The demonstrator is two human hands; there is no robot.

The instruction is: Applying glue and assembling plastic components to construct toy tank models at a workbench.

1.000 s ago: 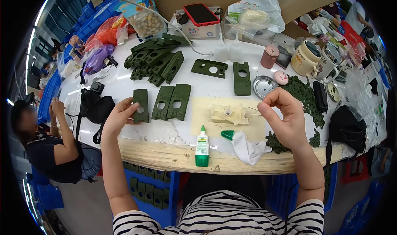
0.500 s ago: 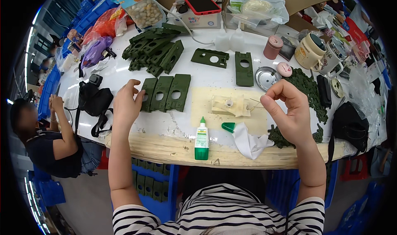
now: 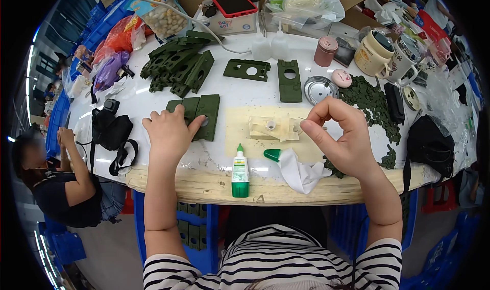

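My left hand (image 3: 171, 133) rests on a row of flat dark green plastic plates (image 3: 208, 111), each with a round hole. Its fingers are spread and its thumb lies near the hole of the right-hand plate. Pinched between the thumb and forefinger of my right hand (image 3: 341, 137) is a thin wire-like tool (image 3: 301, 120), mostly hidden by the fingers. The hand hovers beside a block wrapped in cream tape (image 3: 270, 128), which has a round white opening and lies on a pale yellow sheet (image 3: 235, 137).
A glue bottle (image 3: 240, 172) stands near the edge, beside a white cloth (image 3: 301, 172) with a green cap (image 3: 272, 154). Stacked green plates (image 3: 171, 65), two single plates (image 3: 290, 80), a metal dish (image 3: 320, 89), small green parts (image 3: 370, 101) and mugs (image 3: 375, 55) surround the work. Another person (image 3: 66, 183) sits left.
My left hand has moved right, onto the row of green plates, with its fingers spread over them. My right hand stays by the taped block, still pinching; the whole view has shifted slightly.
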